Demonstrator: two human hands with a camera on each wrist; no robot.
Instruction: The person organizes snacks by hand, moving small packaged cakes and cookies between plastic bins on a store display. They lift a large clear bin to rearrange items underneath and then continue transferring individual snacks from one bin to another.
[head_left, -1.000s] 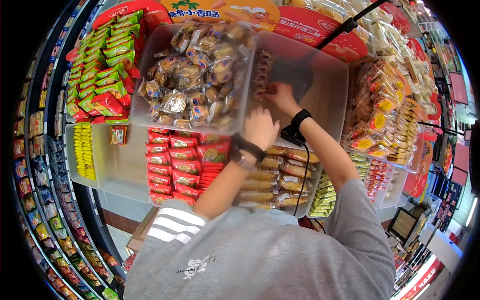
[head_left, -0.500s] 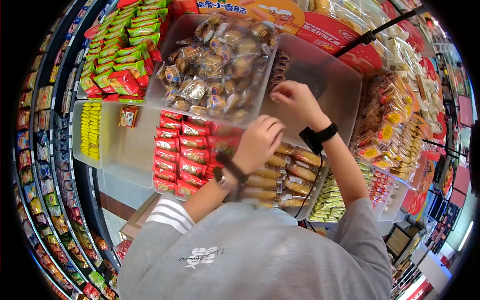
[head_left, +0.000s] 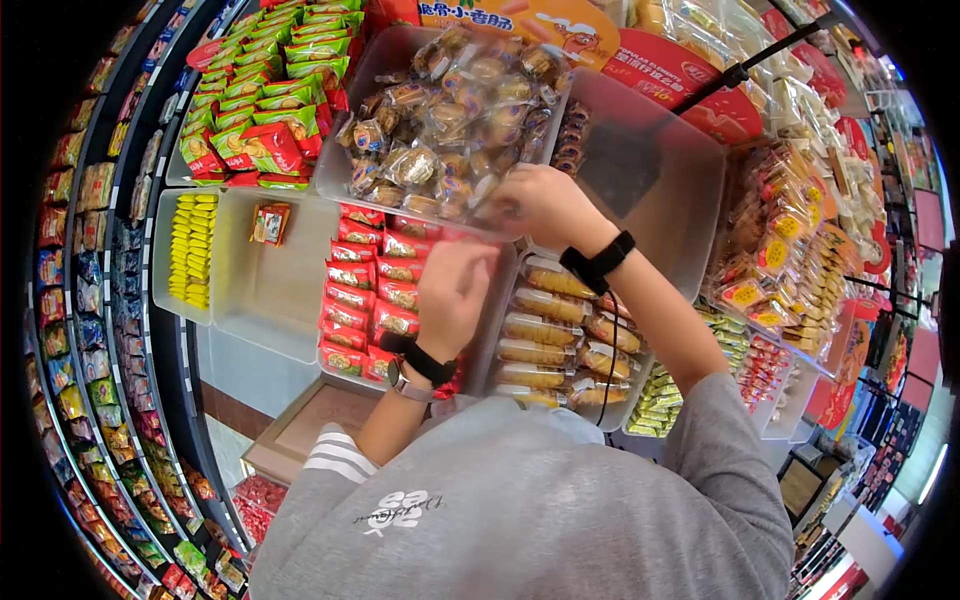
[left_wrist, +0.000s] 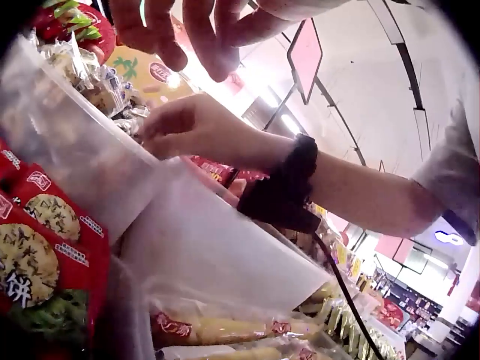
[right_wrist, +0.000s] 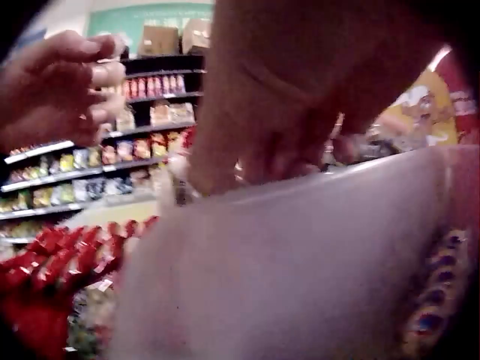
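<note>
While your right hand [head_left: 550,205] bends over the rim, its fingers point down into the near right corner of the translucent bin [left_wrist: 82,165]. The round wrapped cakes [head_left: 435,120] lie in this bin, close by those fingertips and in a heap beyond them. Whether your right fingers pinch one of these cakes cannot be told, because the rim and some blur hide the tips.

Nearer to you and to the left of that grip, your left hand [head_left: 455,295] hangs in the air. Its fingers are loosely bent and hold nothing. Below it are the red packets [head_left: 350,295], which the hand does not touch, and a watch [head_left: 398,375] sits on the same wrist, beside a black band [head_left: 418,360].

Just to the right of your right hand is a second bin [head_left: 670,220], where a row of small wrapped cakes [head_left: 573,135] stands along the wall. Under your right forearm, on the near side, the long yellow cakes [head_left: 540,340] lie in their wrappers. A black strap [head_left: 598,262] goes around your right wrist, and from it a thin cable [head_left: 614,345] runs down toward you.
</note>
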